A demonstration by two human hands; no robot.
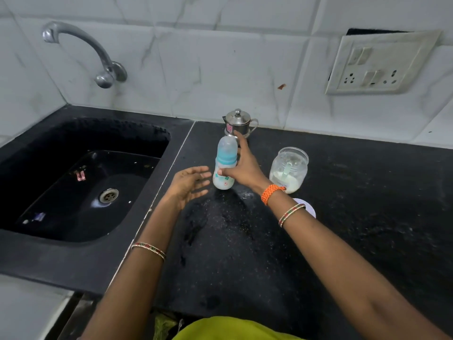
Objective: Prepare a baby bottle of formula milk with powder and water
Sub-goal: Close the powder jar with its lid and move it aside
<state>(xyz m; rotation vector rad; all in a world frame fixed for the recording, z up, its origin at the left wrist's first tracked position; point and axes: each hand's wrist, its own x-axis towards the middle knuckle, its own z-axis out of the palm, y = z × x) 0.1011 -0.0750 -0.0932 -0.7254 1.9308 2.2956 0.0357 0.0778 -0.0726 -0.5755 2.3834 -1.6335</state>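
Reaching far across the black counter (343, 241), our right hand (245, 168) curls round the baby bottle (224, 168), thumb across its printed body and forefinger raised beside the clear cap. The bottle stands upright, milky at the base, just left of the open powder jar (289, 169) and near the steel pot (239, 123). Our left hand (188, 185) hovers just left of it, palm turned in, fingers spread and holding nothing.

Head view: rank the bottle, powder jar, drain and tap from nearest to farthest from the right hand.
From the right hand:
1. Bottle, held in it.
2. Powder jar, just to its right.
3. Drain, in the sink, left.
4. Tap, on the wall, far left.
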